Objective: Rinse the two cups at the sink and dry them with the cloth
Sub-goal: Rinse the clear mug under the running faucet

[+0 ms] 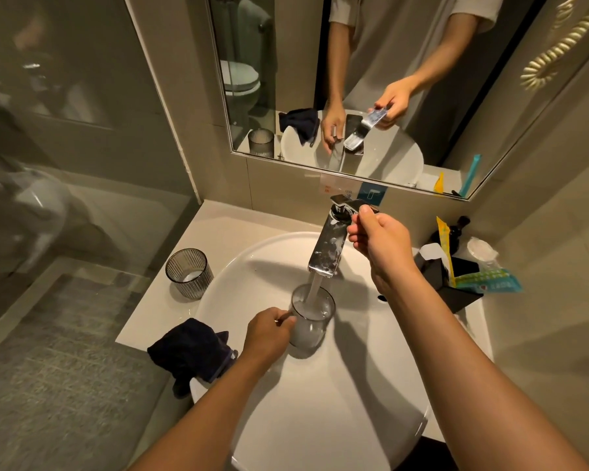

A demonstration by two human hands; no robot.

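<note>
left hand [269,329] hides cup [312,319] side under faucet [327,243].

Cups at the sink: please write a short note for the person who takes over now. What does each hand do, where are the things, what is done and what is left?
Left hand: holds the first cup under the tap, over the basin; water is running into it.
Right hand: on the tap lever.
Second cup: upright on the counter, left of the basin, not held.
Dark cloth: on the basin's front-left rim, unused.
Done: rinsing of the first cup is under way.
Left: finish this rinse, rinse the second cup, close the tap, dry both cups.
</note>
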